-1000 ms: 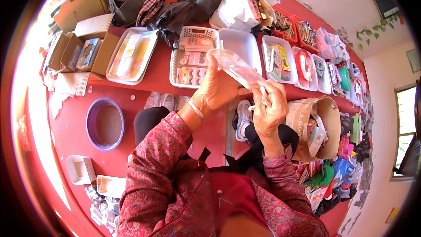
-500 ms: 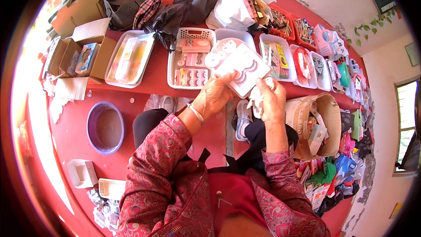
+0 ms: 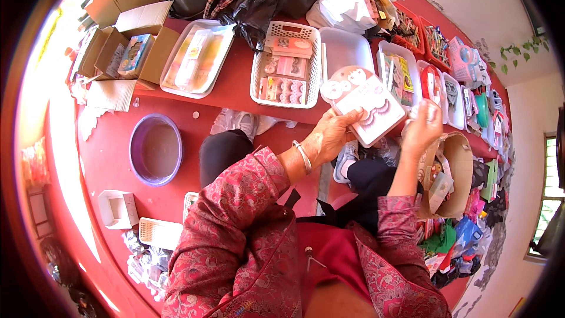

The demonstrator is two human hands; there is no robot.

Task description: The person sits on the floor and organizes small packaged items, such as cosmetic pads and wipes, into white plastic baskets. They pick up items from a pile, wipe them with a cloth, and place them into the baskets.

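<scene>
A flat white false eyelash pack (image 3: 379, 115), with a rounded pink top and dark lashes on its face, is tilted up over the near edge of the red table. My left hand (image 3: 326, 135) pinches its lower left side, thumb on the front. Just right of the pack, my right hand (image 3: 422, 130) is closed around a crumpled white cloth (image 3: 434, 111), which mostly disappears inside the fingers. Beyond my hands stands a white perforated basket (image 3: 313, 74) with several similar boxed packs. Beside it lies a translucent plastic tray (image 3: 348, 44), partly covered by the pack.
Left on the table are a filled tray (image 3: 197, 62) and an open cardboard box (image 3: 153, 53). More small trays (image 3: 406, 77) line the right side. A purple basin (image 3: 156, 150) sits at lower left; a cardboard carton (image 3: 459, 165) with mixed items stands right of my knee.
My right hand with the cloth has drawn away from the pack, to the right. My left hand still holds the pack. The whole view has shifted, so things appear farther right.
</scene>
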